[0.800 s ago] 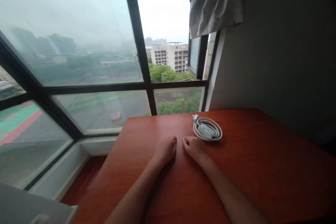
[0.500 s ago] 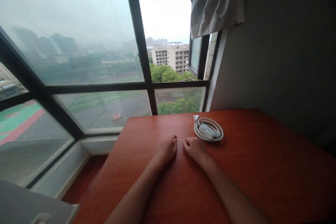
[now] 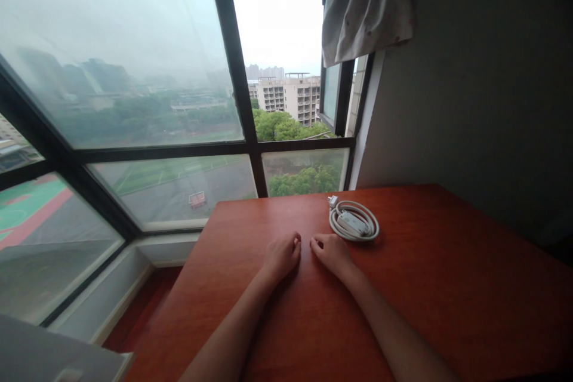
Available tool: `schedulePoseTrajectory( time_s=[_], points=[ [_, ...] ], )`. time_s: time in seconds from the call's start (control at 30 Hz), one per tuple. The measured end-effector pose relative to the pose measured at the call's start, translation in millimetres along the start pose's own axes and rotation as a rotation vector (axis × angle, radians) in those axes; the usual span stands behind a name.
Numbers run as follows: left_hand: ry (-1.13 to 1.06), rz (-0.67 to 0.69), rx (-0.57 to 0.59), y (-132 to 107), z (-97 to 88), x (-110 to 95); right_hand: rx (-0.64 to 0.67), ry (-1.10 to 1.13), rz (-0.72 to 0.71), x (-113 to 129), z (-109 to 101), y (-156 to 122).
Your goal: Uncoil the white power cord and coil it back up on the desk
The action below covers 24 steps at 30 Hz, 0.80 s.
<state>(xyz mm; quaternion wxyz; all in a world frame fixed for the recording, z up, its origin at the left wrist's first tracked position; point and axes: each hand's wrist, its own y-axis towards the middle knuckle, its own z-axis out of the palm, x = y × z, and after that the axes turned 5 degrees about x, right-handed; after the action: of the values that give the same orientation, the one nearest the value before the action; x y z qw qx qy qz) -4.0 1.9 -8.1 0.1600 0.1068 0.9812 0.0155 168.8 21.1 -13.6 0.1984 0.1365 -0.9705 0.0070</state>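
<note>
My left hand (image 3: 282, 255) and my right hand (image 3: 332, 253) rest side by side on the reddish wooden table (image 3: 447, 286), palms down, fingers curled under, holding nothing. A white power strip with its cable coiled around it (image 3: 354, 221) lies on the table just beyond and to the right of my right hand, close to it but not touching. Its plug points toward the window.
A large window with a dark frame (image 3: 242, 101) rises behind the table's far edge. A grey wall (image 3: 470, 89) runs along the right side, with a pale curtain (image 3: 367, 3) bunched at the top. The floor (image 3: 147, 304) drops off to the table's left.
</note>
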Motion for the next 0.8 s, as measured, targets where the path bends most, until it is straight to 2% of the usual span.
schedulePoseTrajectory(
  time_s=[0.8],
  points=[
    [-0.016,0.005,0.030,-1.0,-6.1,-2.4,0.004,0.010,-0.012,-1.4,0.7,0.7]
  ],
)
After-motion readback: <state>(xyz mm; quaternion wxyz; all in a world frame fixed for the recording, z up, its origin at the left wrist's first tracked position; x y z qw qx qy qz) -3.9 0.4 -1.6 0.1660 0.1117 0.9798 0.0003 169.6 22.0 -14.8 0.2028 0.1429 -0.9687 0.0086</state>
